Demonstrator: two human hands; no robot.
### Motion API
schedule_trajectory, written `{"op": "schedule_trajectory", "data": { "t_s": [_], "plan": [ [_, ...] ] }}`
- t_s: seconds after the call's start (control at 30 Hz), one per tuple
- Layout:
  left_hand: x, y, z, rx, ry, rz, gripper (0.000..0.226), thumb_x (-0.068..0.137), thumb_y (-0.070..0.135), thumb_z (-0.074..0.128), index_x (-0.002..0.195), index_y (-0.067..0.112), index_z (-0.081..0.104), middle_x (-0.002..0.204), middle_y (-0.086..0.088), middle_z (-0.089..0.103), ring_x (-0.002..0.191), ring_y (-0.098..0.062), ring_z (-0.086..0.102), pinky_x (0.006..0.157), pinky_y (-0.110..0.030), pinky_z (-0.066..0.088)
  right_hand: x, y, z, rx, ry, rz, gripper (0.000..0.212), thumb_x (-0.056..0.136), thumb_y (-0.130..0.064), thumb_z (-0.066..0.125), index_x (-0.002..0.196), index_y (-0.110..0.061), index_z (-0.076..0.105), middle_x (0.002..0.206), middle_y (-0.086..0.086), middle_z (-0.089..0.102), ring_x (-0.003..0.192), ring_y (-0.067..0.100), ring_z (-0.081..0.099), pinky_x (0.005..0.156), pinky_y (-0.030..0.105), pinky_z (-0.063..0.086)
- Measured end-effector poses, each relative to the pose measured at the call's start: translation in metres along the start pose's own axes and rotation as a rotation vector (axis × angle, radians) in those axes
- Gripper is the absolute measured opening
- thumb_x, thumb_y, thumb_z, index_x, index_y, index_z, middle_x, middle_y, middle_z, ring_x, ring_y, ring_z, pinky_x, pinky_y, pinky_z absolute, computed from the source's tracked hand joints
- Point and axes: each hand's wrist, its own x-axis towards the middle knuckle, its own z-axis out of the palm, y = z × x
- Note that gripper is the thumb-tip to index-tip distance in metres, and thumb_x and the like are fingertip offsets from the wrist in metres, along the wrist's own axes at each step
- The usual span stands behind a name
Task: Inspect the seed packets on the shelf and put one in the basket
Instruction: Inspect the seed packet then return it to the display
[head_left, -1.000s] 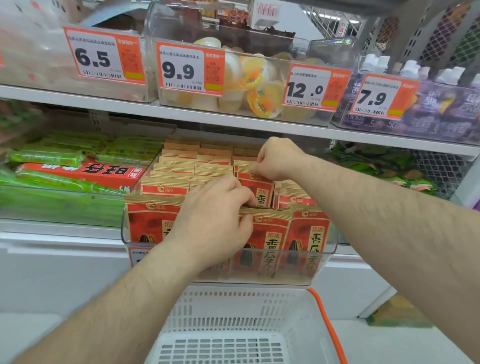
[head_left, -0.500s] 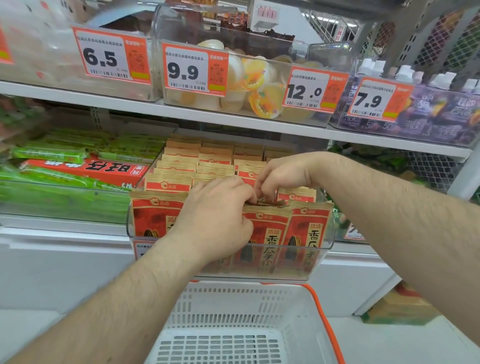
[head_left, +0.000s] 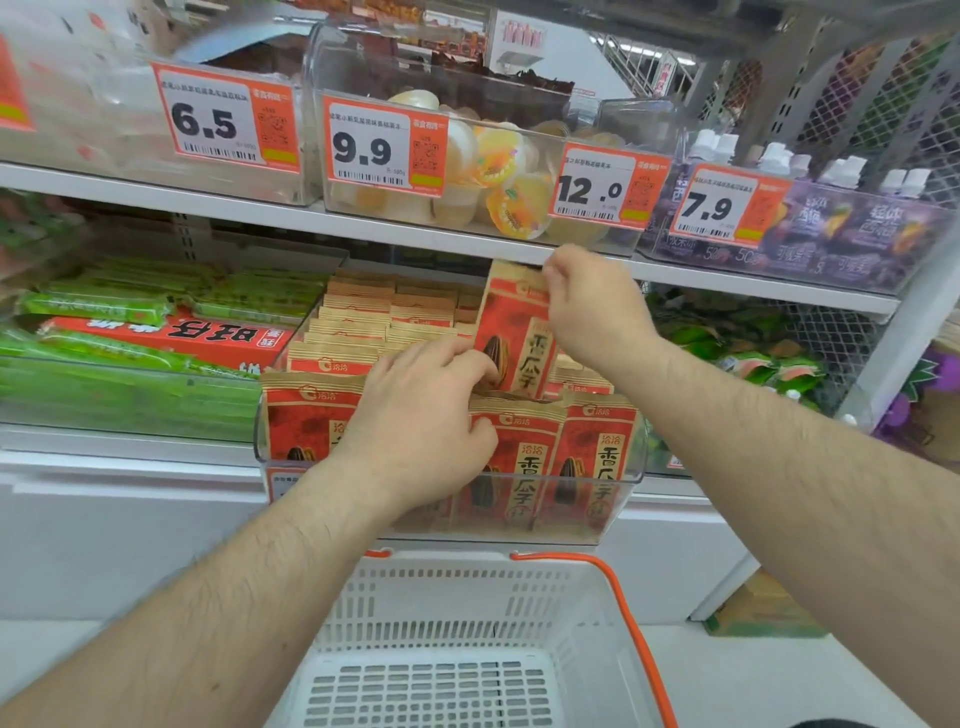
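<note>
the right hand (head_left: 597, 306) now pinches the top of one seed packet (head_left: 511, 338), lifted clear of the rows it was buried in a moment ago; the left hand (head_left: 421, 426) grips the front packets (head_left: 519, 457) in the clear bin (head_left: 631, 467). the basket (head_left: 467, 649) waits below, empty, so picking looks nearly done.

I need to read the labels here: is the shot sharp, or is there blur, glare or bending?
Head view: price tags and the lifted seed packet read sharp; the far left edge smears; reflections haze the clear bins; the wide lens bows the shelf edge.
</note>
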Motion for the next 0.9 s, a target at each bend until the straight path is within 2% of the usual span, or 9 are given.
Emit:
{"op": "schedule_trajectory", "data": {
  "t_s": [0.13, 0.23, 0.33, 0.43, 0.5, 0.57, 0.67, 0.8, 0.9],
  "plan": [
    [-0.004, 0.007, -0.004, -0.121, 0.195, 0.049, 0.038, 0.086, 0.027, 0.065, 0.123, 0.025, 0.058, 0.138, 0.008, 0.046, 0.132, -0.013, 0.039, 0.112, -0.039, 0.027, -0.006, 0.002, -0.014, 0.343, 0.301, 0.226, 0.025, 0.107, -0.024, 0.037, 0.091, -0.015, 0.054, 0.080, -0.006, 0.056, 0.078, 0.018, 0.056, 0.073, 0.038, 0.046],
    [-0.005, 0.016, -0.009, -0.195, 0.325, 0.100, 0.037, 0.084, 0.028, 0.066, 0.119, 0.021, 0.059, 0.134, 0.004, 0.047, 0.127, -0.014, 0.042, 0.106, -0.034, 0.031, -0.006, 0.002, -0.022, 0.547, 0.445, 0.413, 0.031, 0.105, -0.025, 0.036, 0.079, -0.022, 0.051, 0.080, -0.004, 0.058, 0.083, 0.019, 0.061, 0.080, 0.042, 0.052],
    [-0.008, 0.025, -0.019, -0.252, 0.437, 0.132, 0.041, 0.079, 0.036, 0.061, 0.116, 0.018, 0.059, 0.129, 0.002, 0.048, 0.123, -0.016, 0.045, 0.102, -0.036, 0.034, -0.018, -0.001, -0.031, 0.772, 0.472, 0.508, 0.035, 0.106, -0.024, 0.036, 0.072, -0.023, 0.048, 0.074, -0.002, 0.057, 0.074, 0.018, 0.059, 0.071, 0.041, 0.052],
    [-0.015, 0.034, -0.033, -0.311, 0.485, 0.140, 0.041, 0.080, 0.043, 0.056, 0.114, 0.020, 0.057, 0.114, 0.009, 0.048, 0.109, -0.013, 0.050, 0.093, -0.039, 0.042, -0.047, -0.004, -0.038, 0.720, 0.403, 0.389, 0.035, 0.106, -0.019, 0.039, 0.072, -0.022, 0.051, 0.067, -0.005, 0.052, 0.062, 0.009, 0.049, 0.060, 0.031, 0.042],
    [-0.017, 0.041, -0.037, -0.445, 0.369, 0.023, 0.038, 0.083, 0.046, 0.059, 0.116, 0.028, 0.053, 0.110, 0.016, 0.052, 0.099, -0.005, 0.054, 0.086, -0.032, 0.044, -0.068, -0.006, -0.040, 0.687, 0.313, 0.291, 0.035, 0.105, -0.016, 0.043, 0.072, -0.023, 0.053, 0.067, -0.005, 0.052, 0.062, 0.009, 0.048, 0.062, 0.031, 0.042],
    [-0.019, 0.045, -0.033, -0.679, 0.148, -0.166, 0.032, 0.087, 0.042, 0.066, 0.115, 0.034, 0.052, 0.110, 0.017, 0.060, 0.093, -0.001, 0.062, 0.082, -0.031, 0.052, -0.088, -0.006, -0.038, 0.647, 0.223, 0.215, 0.034, 0.104, -0.013, 0.046, 0.073, -0.024, 0.055, 0.067, -0.005, 0.054, 0.063, 0.010, 0.049, 0.063, 0.031, 0.044],
    [-0.031, 0.046, -0.018, -0.959, -0.129, -0.343, 0.009, 0.094, 0.026, 0.065, 0.102, 0.025, 0.068, 0.098, 0.005, 0.075, 0.084, -0.013, 0.074, 0.076, -0.040, 0.060, -0.115, -0.009, -0.032, 0.624, 0.085, 0.189, 0.033, 0.104, -0.011, 0.046, 0.074, -0.023, 0.056, 0.071, -0.002, 0.058, 0.066, 0.012, 0.055, 0.063, 0.034, 0.050],
    [-0.055, 0.037, 0.003, -1.110, -0.216, -0.479, 0.012, 0.096, 0.017, 0.062, 0.095, 0.014, 0.074, 0.084, -0.006, 0.077, 0.072, -0.020, 0.074, 0.066, -0.035, 0.058, -0.138, -0.009, -0.018, 0.656, -0.041, 0.243, 0.027, 0.103, -0.013, 0.048, 0.080, -0.018, 0.062, 0.084, 0.005, 0.068, 0.081, 0.024, 0.066, 0.076, 0.049, 0.056],
    [-0.063, 0.030, 0.017, -1.210, -0.241, -0.642, 0.015, 0.096, 0.017, 0.062, 0.096, 0.009, 0.074, 0.086, -0.011, 0.077, 0.070, -0.022, 0.071, 0.068, -0.035, 0.058, -0.152, -0.008, -0.005, 0.705, -0.082, 0.344, 0.024, 0.100, -0.016, 0.056, 0.080, -0.026, 0.062, 0.081, -0.001, 0.068, 0.078, 0.019, 0.066, 0.073, 0.043, 0.059]
  ]
}}
